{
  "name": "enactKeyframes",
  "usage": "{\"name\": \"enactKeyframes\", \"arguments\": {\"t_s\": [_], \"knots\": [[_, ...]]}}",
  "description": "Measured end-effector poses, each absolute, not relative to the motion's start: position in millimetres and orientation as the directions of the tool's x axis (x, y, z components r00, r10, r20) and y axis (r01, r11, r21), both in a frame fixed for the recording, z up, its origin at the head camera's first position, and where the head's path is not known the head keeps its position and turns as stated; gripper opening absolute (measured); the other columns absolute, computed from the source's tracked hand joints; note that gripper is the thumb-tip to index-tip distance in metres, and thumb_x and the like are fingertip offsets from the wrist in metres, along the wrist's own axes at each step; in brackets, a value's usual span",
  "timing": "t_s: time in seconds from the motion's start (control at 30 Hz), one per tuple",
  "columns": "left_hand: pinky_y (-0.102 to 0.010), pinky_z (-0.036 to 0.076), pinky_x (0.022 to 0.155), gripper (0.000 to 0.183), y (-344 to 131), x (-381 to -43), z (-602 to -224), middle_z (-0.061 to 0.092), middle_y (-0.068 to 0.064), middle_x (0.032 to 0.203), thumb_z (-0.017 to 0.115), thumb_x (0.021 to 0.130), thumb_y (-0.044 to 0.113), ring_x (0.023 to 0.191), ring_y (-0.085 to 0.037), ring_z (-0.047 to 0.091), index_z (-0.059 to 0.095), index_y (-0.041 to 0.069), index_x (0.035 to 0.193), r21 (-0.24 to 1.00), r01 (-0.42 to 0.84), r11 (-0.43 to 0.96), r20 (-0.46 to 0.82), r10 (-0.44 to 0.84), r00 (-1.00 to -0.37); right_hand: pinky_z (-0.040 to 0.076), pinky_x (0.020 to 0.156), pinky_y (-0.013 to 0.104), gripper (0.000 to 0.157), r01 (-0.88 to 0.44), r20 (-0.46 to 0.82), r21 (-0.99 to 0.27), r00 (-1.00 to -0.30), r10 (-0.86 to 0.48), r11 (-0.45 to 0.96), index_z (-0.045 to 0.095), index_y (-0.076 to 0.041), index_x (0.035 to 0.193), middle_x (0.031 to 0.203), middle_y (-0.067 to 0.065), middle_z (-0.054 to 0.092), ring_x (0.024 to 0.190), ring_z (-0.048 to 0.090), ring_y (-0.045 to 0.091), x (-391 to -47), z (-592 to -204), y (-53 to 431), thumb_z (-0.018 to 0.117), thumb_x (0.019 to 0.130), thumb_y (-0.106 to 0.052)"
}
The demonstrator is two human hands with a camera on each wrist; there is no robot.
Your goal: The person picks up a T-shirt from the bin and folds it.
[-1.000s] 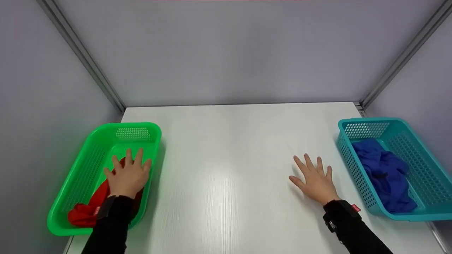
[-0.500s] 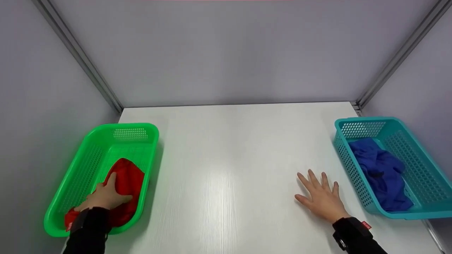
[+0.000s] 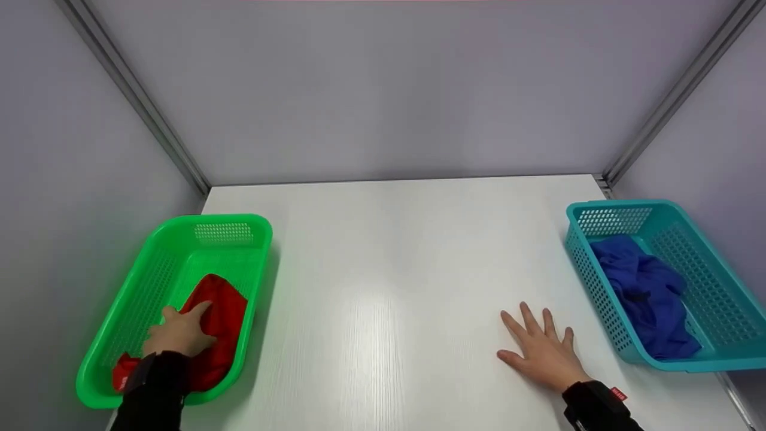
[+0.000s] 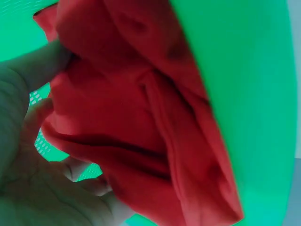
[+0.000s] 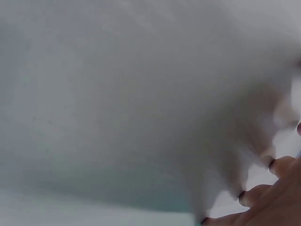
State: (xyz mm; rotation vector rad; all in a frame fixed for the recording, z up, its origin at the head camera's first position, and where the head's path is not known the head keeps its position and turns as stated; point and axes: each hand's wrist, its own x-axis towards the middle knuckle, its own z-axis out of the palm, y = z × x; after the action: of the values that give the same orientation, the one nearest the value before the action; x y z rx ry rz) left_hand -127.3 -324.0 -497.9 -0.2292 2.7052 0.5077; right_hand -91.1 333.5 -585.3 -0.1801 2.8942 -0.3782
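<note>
A crumpled red cloth (image 3: 224, 320) with a small tag at its near end lies in the green basket (image 3: 261, 251), on the left of the head view. My left hand (image 3: 176, 333) reaches in from above and grips it. In the left wrist view, the thumb pushes into a fold of the cloth and the other fingers curl about its lower edge, their tips partly hidden. My right hand (image 3: 543, 353) is spread flat over the white tabletop, fingers apart and holding nothing. Its fingertips meet their dim reflections on the surface in the right wrist view.
At the right edge stands a teal basket (image 3: 712, 364) with a bunched blue cloth (image 3: 643, 293) inside. Grey panels (image 3: 383, 90) enclose the white table (image 3: 371, 257) at the back and both sides. Both baskets have raised, perforated walls.
My left hand came down from above the green basket towards its near left part and took hold of the red cloth. The right hand slid somewhat closer to me, fingers still spread.
</note>
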Motion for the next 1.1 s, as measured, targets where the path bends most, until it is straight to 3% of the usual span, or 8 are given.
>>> {"name": "enactKeyframes", "arguments": {"t_s": [0.23, 0.4, 0.53, 0.63, 0.77, 0.83, 1.0, 1.1], "knots": [[-0.058, 0.051, 0.058, 0.036, -321, -130, -502, 0.054, -0.037, 0.095, 0.053, 0.092, -0.004, 0.070, -0.053, 0.060, 0.042, -0.004, 0.127, 0.305, -0.097, 0.947, -0.218, -0.030, -0.975, 0.004, 0.099, 0.089, 0.084, -0.093, -0.198, -0.275, -0.969, -0.151, 0.957, 0.036, -0.026, 0.160, 0.169, 0.019, 0.016, 0.149, 0.006, 0.059, -92, -586, 335, 0.054, 0.092, -0.072], [-0.057, 0.051, 0.056, 0.023, -323, -129, -503, 0.056, -0.033, 0.089, 0.052, 0.091, -0.009, 0.069, -0.053, 0.060, 0.043, -0.004, 0.112, 0.326, -0.107, 0.939, -0.137, -0.065, -0.989, 0.003, 0.100, 0.088, 0.083, -0.098, -0.202, -0.279, -0.966, -0.158, 0.955, 0.036, -0.027, 0.160, 0.169, 0.019, 0.015, 0.150, 0.004, 0.058, -92, -586, 335, 0.055, 0.093, -0.071], [-0.057, 0.048, 0.053, 0.017, -325, -129, -494, 0.053, -0.033, 0.088, 0.049, 0.088, -0.011, 0.069, -0.056, 0.056, 0.043, -0.003, 0.102, 0.366, -0.129, 0.922, 0.043, -0.155, -0.987, 0.003, 0.099, 0.089, 0.082, -0.106, -0.212, -0.271, -0.963, -0.166, 0.957, 0.034, -0.027, 0.161, 0.169, 0.019, 0.013, 0.150, 0.004, 0.059, -92, -586, 335, 0.053, 0.094, -0.071], [-0.059, 0.046, 0.059, 0.012, -322, -134, -475, 0.050, -0.032, 0.092, 0.046, 0.089, -0.011, 0.075, -0.056, 0.053, 0.045, -0.004, 0.099, 0.427, -0.147, 0.892, 0.195, -0.250, -0.948, 0.004, 0.099, 0.089, 0.082, -0.109, -0.209, -0.260, -0.964, -0.166, 0.959, 0.034, -0.027, 0.161, 0.169, 0.019, 0.014, 0.150, 0.004, 0.059, -91, -586, 335, 0.052, 0.094, -0.071], [-0.062, 0.042, 0.080, 0.023, -310, -144, -433, 0.049, -0.032, 0.109, 0.041, 0.093, -0.006, 0.094, -0.052, 0.049, 0.052, -0.007, 0.113, 0.555, -0.160, 0.816, 0.300, -0.375, -0.877, 0.005, 0.099, 0.089, 0.082, -0.112, -0.196, -0.260, -0.966, -0.166, 0.959, 0.035, -0.027, 0.160, 0.169, 0.019, 0.015, 0.149, 0.006, 0.059, -91, -586, 336, 0.052, 0.094, -0.071], [-0.054, 0.041, 0.084, 0.030, -301, -150, -411, 0.050, -0.026, 0.111, 0.039, 0.094, -0.005, 0.097, -0.043, 0.048, 0.055, -0.006, 0.119, 0.626, -0.129, 0.769, 0.367, -0.436, -0.822, 0.005, 0.099, 0.089, 0.082, -0.114, -0.189, -0.267, -0.968, -0.168, 0.957, 0.035, -0.027, 0.160, 0.169, 0.019, 0.015, 0.149, 0.006, 0.059, -90, -587, 336, 0.052, 0.094, -0.071], [-0.027, 0.038, 0.085, 0.039, -267, -160, -357, 0.052, 0.011, 0.102, 0.037, 0.089, -0.009, 0.101, -0.007, 0.049, 0.064, 0.002, 0.114, 0.793, 0.063, 0.606, 0.491, -0.576, -0.654, 0.005, 0.099, 0.089, 0.083, -0.114, -0.183, -0.270, -0.969, -0.167, 0.956, 0.035, -0.026, 0.160, 0.169, 0.019, 0.016, 0.149, 0.006, 0.059, -90, -588, 336, 0.052, 0.093, -0.072], [-0.024, 0.040, 0.093, 0.042, -238, -162, -329, 0.054, 0.014, 0.107, 0.035, 0.088, -0.009, 0.113, -0.004, 0.050, 0.066, 0.006, 0.112, 0.868, 0.206, 0.452, 0.471, -0.619, -0.628, 0.005, 0.099, 0.089, 0.083, -0.114, -0.191, -0.258, -0.967, -0.166, 0.960, 0.035, -0.026, 0.160, 0.169, 0.020, 0.015, 0.149, 0.006, 0.059, -90, -590, 336, 0.052, 0.093, -0.072]]}}
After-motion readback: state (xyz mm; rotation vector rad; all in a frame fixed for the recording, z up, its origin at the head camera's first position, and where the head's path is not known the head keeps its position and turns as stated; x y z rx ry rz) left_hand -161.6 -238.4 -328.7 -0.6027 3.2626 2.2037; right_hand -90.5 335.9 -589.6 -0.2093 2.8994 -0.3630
